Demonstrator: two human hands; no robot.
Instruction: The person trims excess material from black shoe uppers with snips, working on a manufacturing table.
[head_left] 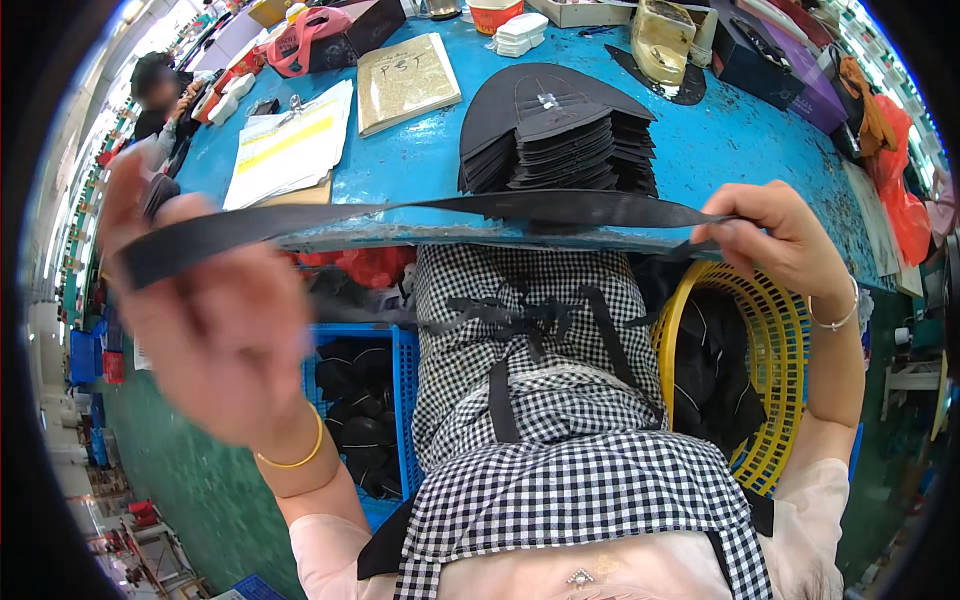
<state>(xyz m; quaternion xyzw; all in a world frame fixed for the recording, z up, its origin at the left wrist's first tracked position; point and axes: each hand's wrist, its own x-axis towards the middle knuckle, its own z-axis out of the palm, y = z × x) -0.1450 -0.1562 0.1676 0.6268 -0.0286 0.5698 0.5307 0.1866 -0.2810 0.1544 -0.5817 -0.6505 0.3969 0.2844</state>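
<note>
**A:** What is lying at the far left?

**B:** A green floor [190,470] is running past blue crates, and another person [155,95] is sitting at the far end of the blue worktop [420,155].

**A:** And the hands?

**B:** The left hand [205,320], blurred, is closing around one end of a long black strip [450,212]. The strip is stretching level across to the right hand [775,240], which is pinching the other end between thumb and fingers, just in front of the worktop's near edge.

**A:** What is sitting on the worktop?

**B:** Paperwork on a clipboard [290,145], then a tan booklet [405,80], then a fanned stack of black cut pieces [560,130]; boxes are crowding the right rim.

**A:** Below it?

**B:** A blue crate [405,400] of dark pieces is standing left of the checked apron [560,440], and a yellow basket [785,340] is standing right.
</note>
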